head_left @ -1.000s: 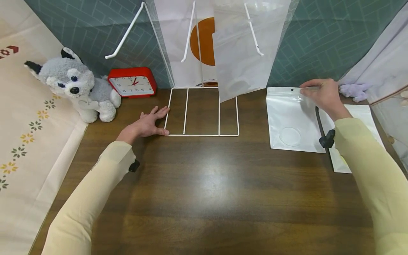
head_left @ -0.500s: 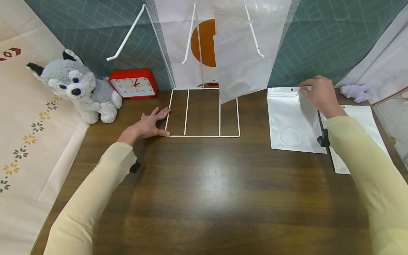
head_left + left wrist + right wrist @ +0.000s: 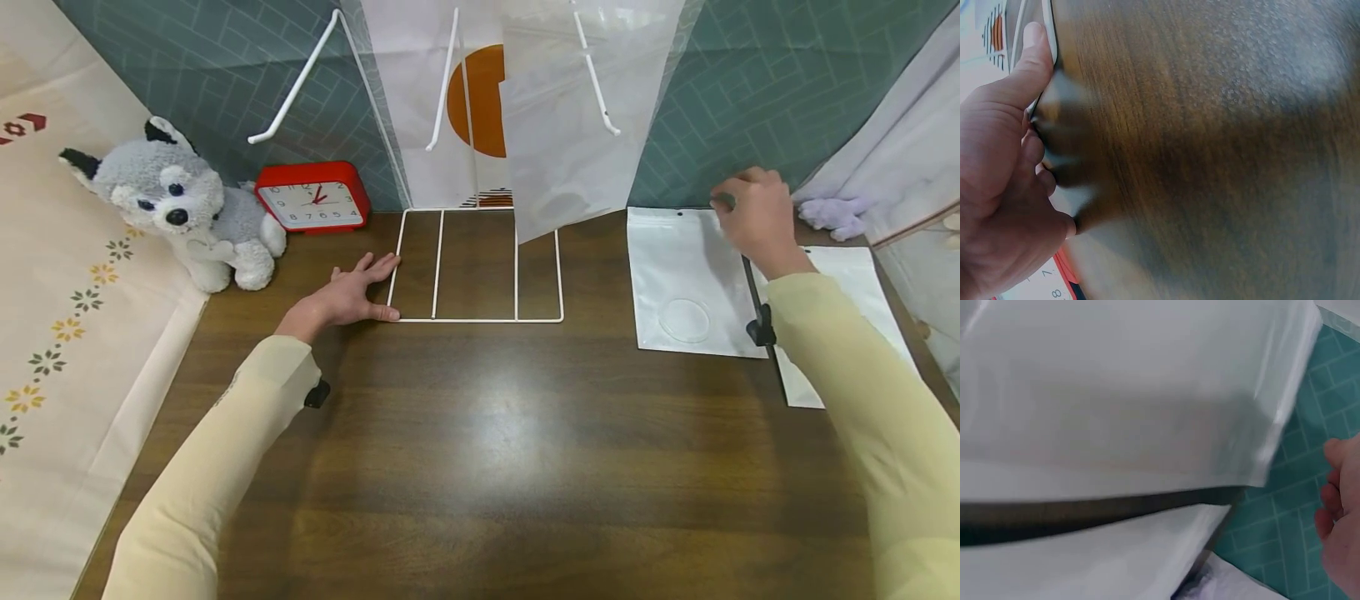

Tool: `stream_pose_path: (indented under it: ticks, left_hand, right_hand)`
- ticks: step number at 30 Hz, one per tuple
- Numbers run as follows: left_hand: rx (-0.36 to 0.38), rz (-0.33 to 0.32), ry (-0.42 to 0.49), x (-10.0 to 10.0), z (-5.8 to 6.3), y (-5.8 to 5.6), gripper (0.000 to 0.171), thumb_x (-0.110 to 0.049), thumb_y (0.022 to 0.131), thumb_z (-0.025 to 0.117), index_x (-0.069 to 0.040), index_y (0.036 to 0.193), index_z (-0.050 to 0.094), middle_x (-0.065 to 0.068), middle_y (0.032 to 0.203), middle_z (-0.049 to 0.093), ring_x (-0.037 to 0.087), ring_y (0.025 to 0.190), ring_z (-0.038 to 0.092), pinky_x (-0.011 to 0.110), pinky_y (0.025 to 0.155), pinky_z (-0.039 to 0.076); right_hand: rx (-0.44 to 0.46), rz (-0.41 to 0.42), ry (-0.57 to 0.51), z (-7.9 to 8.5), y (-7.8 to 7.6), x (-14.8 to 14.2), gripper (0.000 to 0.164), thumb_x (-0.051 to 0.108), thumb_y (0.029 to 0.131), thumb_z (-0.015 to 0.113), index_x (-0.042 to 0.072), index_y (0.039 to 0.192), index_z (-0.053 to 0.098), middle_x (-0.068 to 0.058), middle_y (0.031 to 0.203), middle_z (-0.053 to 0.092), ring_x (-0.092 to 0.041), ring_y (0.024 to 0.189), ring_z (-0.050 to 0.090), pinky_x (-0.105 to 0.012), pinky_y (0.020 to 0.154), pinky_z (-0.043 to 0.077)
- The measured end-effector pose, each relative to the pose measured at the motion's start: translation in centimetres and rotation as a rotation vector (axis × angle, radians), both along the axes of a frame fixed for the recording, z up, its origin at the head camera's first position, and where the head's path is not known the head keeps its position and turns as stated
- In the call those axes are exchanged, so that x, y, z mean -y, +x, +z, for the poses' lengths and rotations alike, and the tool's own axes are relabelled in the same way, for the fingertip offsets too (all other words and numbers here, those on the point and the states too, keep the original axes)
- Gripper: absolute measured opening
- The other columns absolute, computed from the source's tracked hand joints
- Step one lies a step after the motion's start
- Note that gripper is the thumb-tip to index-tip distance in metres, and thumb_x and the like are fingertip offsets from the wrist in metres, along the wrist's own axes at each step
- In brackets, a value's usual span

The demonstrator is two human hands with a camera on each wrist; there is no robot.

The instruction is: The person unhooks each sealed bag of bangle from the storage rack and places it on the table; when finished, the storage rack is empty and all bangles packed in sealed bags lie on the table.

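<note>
My left hand (image 3: 347, 293) rests on the table, fingers spread, touching the left side of a white wire rack's base (image 3: 480, 320). In the left wrist view, my thumb (image 3: 1035, 62) lies on the rack's wire corner. At the right, a silvery-white flat pouch (image 3: 675, 271) with a small hang hole and a round mark lies on the table. My right hand (image 3: 759, 221) hovers over its back right corner, fingers loosely curled. The right wrist view shows that hand (image 3: 1341, 512) apart from the pouch (image 3: 1116, 412), with nothing visible in its fingers.
A second white pouch (image 3: 855, 287) lies right of the first. White prongs (image 3: 300, 79) jut from the rack, and a translucent white sheet or bag (image 3: 570, 167) hangs there. A red clock (image 3: 313, 197) and husky plush (image 3: 180, 208) sit left; a lilac plush (image 3: 832, 217) sits right.
My right hand has let go of the pouch's top edge and lifted slightly back from it. The pouch has settled flatter on the table. My left hand stays in place.
</note>
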State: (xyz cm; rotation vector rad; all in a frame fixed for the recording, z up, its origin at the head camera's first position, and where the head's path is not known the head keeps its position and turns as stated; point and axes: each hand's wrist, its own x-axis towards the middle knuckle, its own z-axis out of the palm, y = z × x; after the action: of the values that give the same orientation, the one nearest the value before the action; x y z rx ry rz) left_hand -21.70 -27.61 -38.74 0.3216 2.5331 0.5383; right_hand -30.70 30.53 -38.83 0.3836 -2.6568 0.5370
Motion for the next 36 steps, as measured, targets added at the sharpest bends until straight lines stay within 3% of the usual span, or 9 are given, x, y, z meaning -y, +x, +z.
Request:
stream_pose_path:
  ticks: [5, 10, 13, 17, 21, 28, 32, 36]
  left_hand:
    - [-0.005, -0.002, 0.005, 0.0, -0.1, 0.1, 0.101, -0.038, 0.088, 0.076, -0.018, 0.162, 0.011, 0.013, 0.167, 0.005, 0.037, 0.150, -0.008, 0.067, 0.112, -0.008]
    - [0.004, -0.001, 0.011, 0.1, 0.1, 0.2, 0.101, -0.038, 0.088, 0.076, -0.018, 0.162, 0.010, 0.014, 0.167, 0.004, 0.038, 0.150, -0.009, 0.068, 0.111, -0.009]
    - [0.004, -0.006, 0.019, 0.1, 0.2, 0.2, 0.101, -0.038, 0.088, 0.075, -0.017, 0.162, 0.010, 0.014, 0.167, 0.004, 0.039, 0.150, -0.009, 0.068, 0.111, -0.009]
    - [-0.004, -0.013, 0.019, 0.1, 0.2, 0.3, 0.101, -0.038, 0.088, 0.076, -0.016, 0.162, 0.011, 0.014, 0.167, 0.005, 0.039, 0.150, -0.009, 0.069, 0.110, -0.008]
    - [-0.014, -0.019, 0.019, 0.0, 0.1, 0.2, 0.101, -0.038, 0.088, 0.076, -0.015, 0.162, 0.011, 0.013, 0.167, 0.006, 0.038, 0.150, -0.008, 0.070, 0.110, -0.008]
    - [-0.024, -0.021, 0.016, 0.0, 0.0, 0.3, 0.100, -0.037, 0.088, 0.076, -0.015, 0.162, 0.012, 0.013, 0.166, 0.006, 0.038, 0.150, -0.008, 0.070, 0.110, -0.008]
    - [-0.019, -0.018, 0.016, -0.1, 0.1, 0.3, 0.100, -0.037, 0.088, 0.076, -0.015, 0.162, 0.012, 0.014, 0.166, 0.006, 0.038, 0.150, -0.008, 0.069, 0.110, -0.008]
    - [-0.017, -0.015, 0.017, -0.1, 0.1, 0.3, 0.100, -0.037, 0.088, 0.076, -0.015, 0.162, 0.011, 0.014, 0.166, 0.005, 0.038, 0.150, -0.008, 0.069, 0.110, -0.008]
  right_hand:
    - [0.015, -0.027, -0.064, 1.2, 0.7, -0.2, 0.020, 0.003, 0.098, 0.058, -0.012, 0.103, 0.070, -0.033, 0.105, 0.061, -0.053, 0.104, 0.053, -0.065, 0.092, 0.039]
    - [0.027, -0.011, -0.127, 2.3, 1.7, -0.3, 0.026, 0.006, 0.098, 0.055, -0.014, 0.106, 0.069, -0.032, 0.102, 0.065, -0.049, 0.098, 0.057, -0.058, 0.085, 0.042]
    - [0.062, 0.000, -0.148, 3.2, 2.3, 0.0, 0.028, 0.009, 0.098, 0.053, -0.012, 0.108, 0.069, -0.029, 0.103, 0.066, -0.045, 0.094, 0.060, -0.038, 0.077, 0.044]
    - [0.150, 0.015, -0.156, 4.8, 3.0, 0.9, 0.033, 0.016, 0.099, 0.052, -0.007, 0.116, 0.068, -0.025, 0.112, 0.066, -0.041, 0.097, 0.063, -0.018, 0.067, 0.035]
    - [0.215, 0.041, -0.179, 6.5, 3.3, 2.1, 0.036, 0.021, 0.100, 0.054, -0.002, 0.125, 0.066, -0.022, 0.119, 0.066, -0.039, 0.100, 0.063, -0.017, 0.066, 0.036]
    - [0.273, 0.105, -0.284, 8.5, 3.9, 4.8, 0.036, 0.025, 0.099, 0.061, 0.003, 0.127, 0.065, -0.011, 0.118, 0.066, 0.003, 0.087, 0.057, -0.015, 0.068, 0.042]
    - [0.328, 0.156, -0.426, 9.7, 3.9, 5.9, 0.036, 0.022, 0.098, 0.065, 0.004, 0.130, 0.064, -0.003, 0.116, 0.065, 0.000, 0.086, 0.062, -0.015, 0.070, 0.048]
    - [0.341, 0.232, -0.616, 11.3, 3.4, 7.0, 0.037, 0.013, 0.096, 0.068, 0.005, 0.131, 0.063, -0.006, 0.119, 0.064, -0.007, 0.090, 0.066, -0.016, 0.074, 0.052]
